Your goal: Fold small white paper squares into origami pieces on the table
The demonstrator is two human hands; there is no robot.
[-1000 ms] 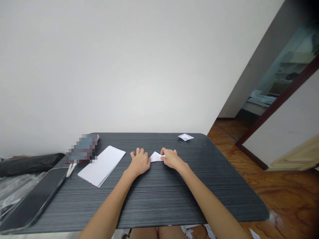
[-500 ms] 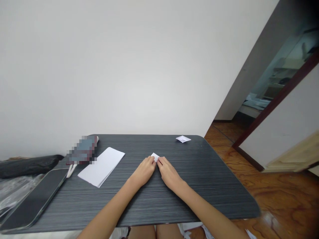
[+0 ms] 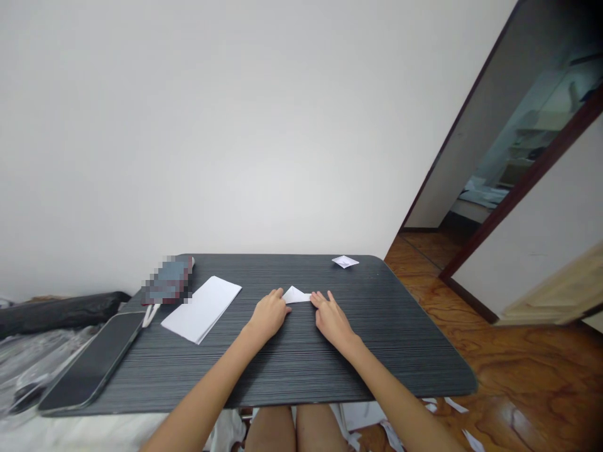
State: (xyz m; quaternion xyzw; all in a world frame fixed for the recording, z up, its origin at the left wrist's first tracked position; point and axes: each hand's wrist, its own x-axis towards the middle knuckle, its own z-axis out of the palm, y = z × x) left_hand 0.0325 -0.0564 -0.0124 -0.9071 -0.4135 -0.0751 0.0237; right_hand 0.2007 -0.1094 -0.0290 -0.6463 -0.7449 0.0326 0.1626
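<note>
A small piece of folded white paper lies on the dark table, with a raised point in the middle and a narrow strip running to the right. My left hand holds the paper's left end against the tabletop, its fingers over that end and the thumb just in front. At the strip's right end, my right hand rests with fingers spread and the fingertips touching the paper. What lies under the left fingers is hidden.
A stack of white sheets lies to the left. Beyond it are a blurred-out reddish item and a dark phone-like slab. A folded paper diamond sits at the back right. Paper scraps litter the wooden floor.
My hands have moved apart, the right one sliding right with its fingers spreading. More of the folded paper now shows between them. The view has shifted slightly.
</note>
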